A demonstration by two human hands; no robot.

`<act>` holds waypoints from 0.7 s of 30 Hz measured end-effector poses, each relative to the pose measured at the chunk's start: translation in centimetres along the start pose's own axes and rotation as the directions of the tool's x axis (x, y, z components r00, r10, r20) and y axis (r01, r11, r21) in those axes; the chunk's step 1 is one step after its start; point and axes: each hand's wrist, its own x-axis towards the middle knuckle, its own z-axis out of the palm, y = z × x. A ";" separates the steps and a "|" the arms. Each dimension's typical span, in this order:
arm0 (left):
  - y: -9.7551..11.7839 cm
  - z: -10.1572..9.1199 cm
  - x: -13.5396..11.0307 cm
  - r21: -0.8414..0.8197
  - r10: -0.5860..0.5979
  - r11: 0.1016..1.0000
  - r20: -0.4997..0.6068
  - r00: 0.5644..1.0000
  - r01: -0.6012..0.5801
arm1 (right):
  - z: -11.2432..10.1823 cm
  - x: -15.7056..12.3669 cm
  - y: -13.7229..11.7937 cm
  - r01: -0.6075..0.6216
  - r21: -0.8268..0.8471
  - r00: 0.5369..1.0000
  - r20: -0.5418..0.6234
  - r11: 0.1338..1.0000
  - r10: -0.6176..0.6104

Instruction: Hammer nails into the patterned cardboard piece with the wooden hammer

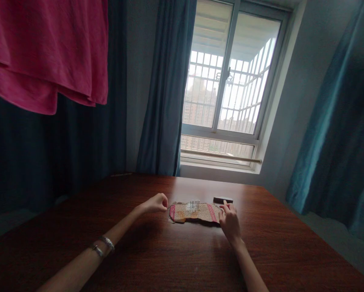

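A flat, long patterned piece [179, 213], tan with dark specks and pink bands, lies on the brown table [157, 259]. Its material is hard to make out. A small row of thin dark upright prongs [195, 204] stands at the piece's back edge, near its middle. My left hand [156, 202] is closed in a pinch just off the left end; what the fingers hold is too small to name. My right hand [230, 221] has its bent fingers on the right end of the piece. Behind those fingertips lies a short dark bar [220, 200].
A barred window [215, 132] is beyond the table, with blue curtains [166, 101] to its left and a further curtain [318, 134] at right. A pink cloth [54, 52] hangs at upper left. The table's right edge slants toward me.
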 end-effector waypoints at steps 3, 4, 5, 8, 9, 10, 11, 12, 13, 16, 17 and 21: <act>1.9 2.4 1.1 -0.028 0.168 0.985 -0.018 0.986 -0.169 | 1.2 -0.7 -1.6 0.042 0.189 0.998 0.038 0.981 -0.050; 2.4 3.4 1.3 -0.053 0.185 0.981 -0.038 0.982 -0.187 | 1.7 -0.9 -2.2 0.035 0.271 0.996 0.065 0.962 -0.054; 2.9 4.5 1.5 -0.080 0.188 0.978 -0.053 0.981 -0.192 | 2.3 -1.2 -2.7 0.018 0.355 0.994 0.092 0.935 -0.054; 4.2 7.5 1.6 -0.123 0.213 0.966 -0.108 0.971 -0.226 | 3.7 -1.9 -3.9 -0.064 0.569 0.985 0.169 0.820 -0.040; 4.6 8.3 1.5 -0.137 0.224 0.961 -0.118 0.967 -0.239 | 4.0 -2.1 -4.1 -0.100 0.622 0.980 0.196 0.777 -0.031; 5.0 9.0 1.4 -0.156 0.232 0.956 -0.123 0.965 -0.249 | 4.2 -2.3 -4.3 -0.135 0.664 0.975 0.221 0.735 -0.020; 5.4 9.6 1.3 -0.177 0.238 0.950 -0.121 0.964 -0.257 | 4.3 -2.4 -4.5 -0.167 0.695 0.969 0.246 0.699 -0.013; 5.7 10.1 1.2 -0.198 0.242 0.945 -0.116 0.963 -0.261 | 4.4 -2.5 -4.6 -0.193 0.715 0.964 0.265 0.672 -0.006; 6.1 10.5 1.1 -0.215 0.243 0.941 -0.109 0.964 -0.261 | 4.4 -2.5 -4.6 -0.206 0.727 0.962 0.272 0.655 0.000; 6.7 11.2 1.0 -0.234 0.236 0.939 -0.098 0.967 -0.253 | 4.3 -2.6 -4.5 -0.198 0.721 0.967 0.256 0.664 0.011; 6.8 11.4 1.0 -0.234 0.231 0.940 -0.096 0.968 -0.248 | 4.3 -2.5 -4.5 -0.192 0.712 0.968 0.252 0.676 0.010; 6.5 11.0 1.7 -0.222 0.239 0.939 -0.128 0.963 -0.263 | 4.4 -2.0 -4.1 -0.188 0.684 0.973 0.229 0.705 0.037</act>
